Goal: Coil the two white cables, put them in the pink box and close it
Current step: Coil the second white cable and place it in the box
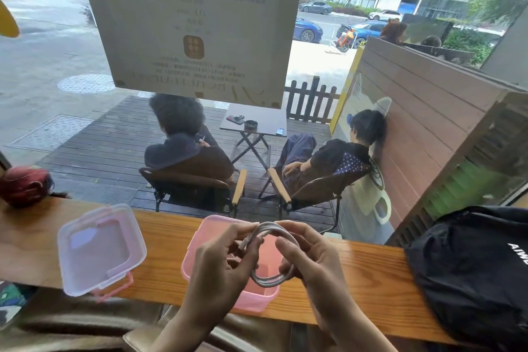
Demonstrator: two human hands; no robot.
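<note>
A white cable [273, 280], wound into a round coil, hangs just above the open pink box [197, 240] on the wooden counter. My left hand [225, 266] pinches the coil's left side, with the cable's plug end between thumb and fingers. My right hand [311, 260] grips the coil's right side. The box's clear lid [100, 248] with pink latches lies upside down to the left of the box. Only one coil of cable is visible; I cannot tell whether another cable lies inside the box, since my hands cover it.
The counter [357, 280] runs along a window. A black bag [471, 274] sits at the right end, a dark red object [25, 184] at the far left. Outside the glass, two people sit in chairs on a deck.
</note>
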